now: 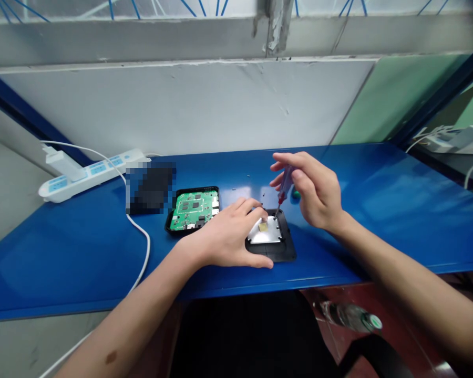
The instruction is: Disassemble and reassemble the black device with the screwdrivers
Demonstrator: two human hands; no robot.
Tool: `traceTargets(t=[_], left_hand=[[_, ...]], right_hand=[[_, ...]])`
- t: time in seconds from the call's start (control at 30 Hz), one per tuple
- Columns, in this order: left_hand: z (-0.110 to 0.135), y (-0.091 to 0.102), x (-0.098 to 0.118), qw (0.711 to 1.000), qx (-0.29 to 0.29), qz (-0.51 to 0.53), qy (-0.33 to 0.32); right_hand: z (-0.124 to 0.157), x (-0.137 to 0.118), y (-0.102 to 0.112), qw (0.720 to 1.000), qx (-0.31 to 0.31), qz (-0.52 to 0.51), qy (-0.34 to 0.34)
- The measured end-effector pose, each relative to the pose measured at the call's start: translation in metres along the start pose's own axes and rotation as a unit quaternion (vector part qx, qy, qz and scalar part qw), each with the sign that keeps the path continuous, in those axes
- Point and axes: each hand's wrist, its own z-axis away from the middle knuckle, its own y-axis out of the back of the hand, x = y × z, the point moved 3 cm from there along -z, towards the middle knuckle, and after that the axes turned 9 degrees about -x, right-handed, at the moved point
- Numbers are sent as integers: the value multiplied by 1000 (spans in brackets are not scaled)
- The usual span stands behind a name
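Observation:
My right hand (315, 189) is closed around a screwdriver (286, 184) with a clear handle and a red collar. Its tip meets the upper right corner of a silver metal plate (274, 233), which carries a small yellowish pad. The plate lies in a black plastic cover (288, 249) flat on the table. Across the cover's left side, my left hand (230, 231) holds it between thumb and fingers, a bent finger touching the plate. Left of that hand sits an open black case (169, 226) with a green circuit board (185, 210) inside.
Behind the hands, several tiny screws (234, 189) and a small green item (296, 194) lie on the blue table (362, 210). A pixelated dark object (153, 189), a white power strip (98, 168) and a cable (147, 247) are leftward. A plastic bottle (350, 316) lies below.

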Motion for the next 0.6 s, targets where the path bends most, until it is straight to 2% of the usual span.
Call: traceTargets(t=[0.1,0.3,0.5,0.6], left_hand=[[0,0,0,1000,0,-1,1],[0,-1,0,1000,-1,0,7],[1,-1,0,1000,-7,-5,13],[1,-1,1,1000,-7,-7,16]], right_hand=[[1,2,-4,1000,-11,-20,-6],[1,2,-5,1000,11,-5,-29],[-1,2,-1,999,37,21,9],[-1,0,0,999,25,35,27]])
